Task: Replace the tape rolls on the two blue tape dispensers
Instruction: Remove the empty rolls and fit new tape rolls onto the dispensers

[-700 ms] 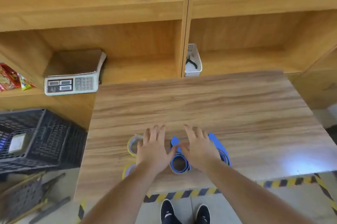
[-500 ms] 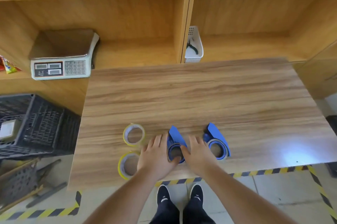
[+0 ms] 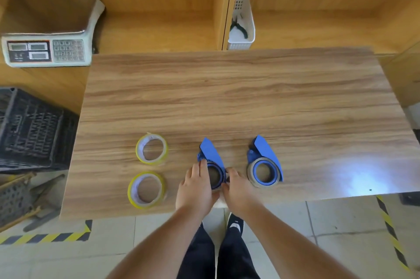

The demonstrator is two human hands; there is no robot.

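Two blue tape dispensers lie near the front edge of the wooden table (image 3: 250,97). My left hand (image 3: 196,190) and my right hand (image 3: 237,190) clasp the left dispenser (image 3: 210,153) from either side around its round hub. The right dispenser (image 3: 264,160) lies apart, with a thin brownish roll around its blue hub. Two yellow-edged tape rolls lie flat to the left: the far roll (image 3: 151,148) and the near roll (image 3: 146,189).
A weighing scale (image 3: 48,49) sits on the shelf at the back left. A white basket (image 3: 242,24) with pliers stands behind the table. A black crate (image 3: 29,128) is on the left. Striped floor tape runs below the table's front edge.
The head view has tilted down and drawn closer. Both hands pulled back from lying over the dispensers and closed around the left dispenser's hub.
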